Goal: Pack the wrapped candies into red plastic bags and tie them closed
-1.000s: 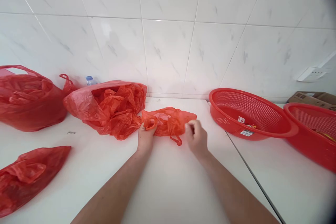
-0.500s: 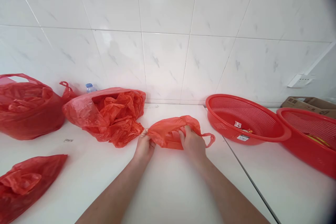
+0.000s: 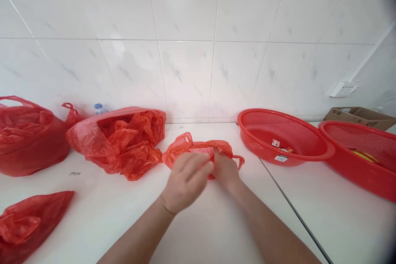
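A small red plastic bag (image 3: 176, 148) lies on the white table with its mouth towards me and a handle loop standing up at its left. My left hand (image 3: 185, 181) is in front of the bag, over its near edge, blurred, with its loosely bent fingers apart and pointing right; nothing shows in them. At the bag's mouth is my right hand (image 3: 228, 171), its fingertips partly inside and smeared by motion, so their grip is unclear. Left of the small bag, and touching or nearly touching it, lies a larger red bag (image 3: 89, 134) stuffed with crumpled red bags (image 3: 133, 140).
Red perforated baskets (image 3: 260, 148) (image 3: 365, 173) stand at the right, holding small packets. Behind them is a cardboard box (image 3: 359, 116). More red bags (image 3: 31, 144) (image 3: 34, 222) lie left, near a blue-capped bottle (image 3: 99, 108). A tiled wall (image 3: 185, 78) backs the table (image 3: 201, 231).
My left hand has let go of the small bag's left end and moved right, in front of it. The bag's left handle now stands up. My right hand stays at the mouth.
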Action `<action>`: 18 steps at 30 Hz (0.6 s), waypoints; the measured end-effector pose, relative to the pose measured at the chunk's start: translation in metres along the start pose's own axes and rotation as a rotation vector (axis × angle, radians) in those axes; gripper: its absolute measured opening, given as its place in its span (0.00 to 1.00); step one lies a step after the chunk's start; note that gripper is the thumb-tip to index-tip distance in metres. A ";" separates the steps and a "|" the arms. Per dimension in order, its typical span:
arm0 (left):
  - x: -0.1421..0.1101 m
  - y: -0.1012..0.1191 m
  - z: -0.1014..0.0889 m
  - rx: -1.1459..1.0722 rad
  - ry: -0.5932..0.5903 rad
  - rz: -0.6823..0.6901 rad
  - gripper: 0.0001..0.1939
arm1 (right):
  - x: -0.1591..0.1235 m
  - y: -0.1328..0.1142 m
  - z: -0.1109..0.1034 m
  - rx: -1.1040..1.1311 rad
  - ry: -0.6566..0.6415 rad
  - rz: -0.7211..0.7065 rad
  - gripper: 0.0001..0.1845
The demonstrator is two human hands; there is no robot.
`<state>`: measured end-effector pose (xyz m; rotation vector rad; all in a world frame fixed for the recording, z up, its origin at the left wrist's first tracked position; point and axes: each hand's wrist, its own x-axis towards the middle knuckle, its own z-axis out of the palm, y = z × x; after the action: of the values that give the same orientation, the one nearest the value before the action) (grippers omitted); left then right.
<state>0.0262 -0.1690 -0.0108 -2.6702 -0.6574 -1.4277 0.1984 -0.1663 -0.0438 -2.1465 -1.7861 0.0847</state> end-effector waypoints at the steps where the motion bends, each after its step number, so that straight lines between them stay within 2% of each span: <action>1: 0.004 0.005 0.002 0.004 -0.215 0.076 0.12 | -0.001 0.000 0.000 -0.006 -0.014 -0.023 0.30; 2: 0.007 0.005 0.005 0.026 -0.395 0.067 0.13 | -0.001 0.001 0.000 -0.011 -0.037 -0.034 0.30; 3: 0.010 0.002 0.008 0.070 -0.519 -0.004 0.14 | -0.001 0.002 -0.001 -0.010 -0.064 -0.034 0.31; 4: 0.012 -0.005 0.010 0.131 -0.586 -0.115 0.13 | -0.001 0.003 -0.003 0.006 -0.091 -0.027 0.32; 6: 0.014 -0.024 0.010 0.240 -0.605 -0.333 0.11 | 0.000 0.009 -0.009 0.090 -0.146 -0.004 0.34; 9: 0.009 -0.051 0.000 0.249 -0.632 -0.475 0.17 | 0.002 0.023 -0.022 0.297 -0.247 0.020 0.29; 11: 0.004 -0.057 -0.007 0.185 -0.698 -0.524 0.24 | 0.005 0.031 -0.032 0.388 -0.321 0.029 0.28; 13: 0.003 -0.054 -0.011 0.131 -0.772 -0.538 0.27 | 0.006 0.035 -0.038 0.369 -0.325 0.041 0.28; 18: 0.012 -0.031 -0.007 0.224 -0.854 -0.415 0.29 | 0.006 0.023 -0.041 0.218 -0.149 0.078 0.13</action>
<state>0.0146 -0.1387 -0.0019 -2.9730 -1.3704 -0.1148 0.2325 -0.1731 -0.0112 -2.0982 -1.6826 0.4486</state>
